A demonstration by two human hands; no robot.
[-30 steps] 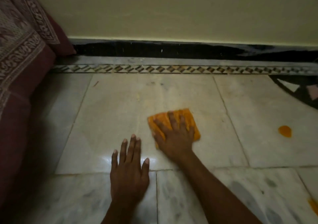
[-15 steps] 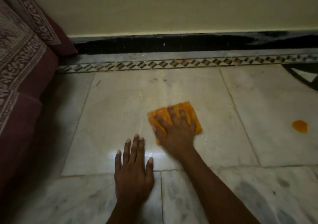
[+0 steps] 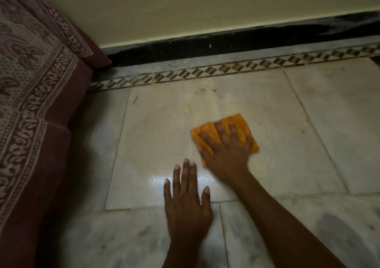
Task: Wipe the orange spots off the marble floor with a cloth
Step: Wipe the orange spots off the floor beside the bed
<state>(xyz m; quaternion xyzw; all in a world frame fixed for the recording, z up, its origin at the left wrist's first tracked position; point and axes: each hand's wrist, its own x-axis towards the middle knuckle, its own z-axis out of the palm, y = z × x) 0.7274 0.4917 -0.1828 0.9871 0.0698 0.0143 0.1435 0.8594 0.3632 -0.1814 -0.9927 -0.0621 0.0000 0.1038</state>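
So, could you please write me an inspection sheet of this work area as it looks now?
Surface: pale marble floor with grey joints; a bright glare patch in front of the left hand; no orange spot in view.
Job's things: one orange cloth, lying flat on the floor.
Clutter: small specks and a faint yellowish smear on the tile beyond the cloth.
Hands: right hand presses the cloth with spread fingers; left hand rests flat on the floor, holding nothing.
Cables: nothing seen.
Surroundings: maroon patterned fabric on the left; cream wall with black skirting; a diamond-pattern inlay border along the floor's far edge.
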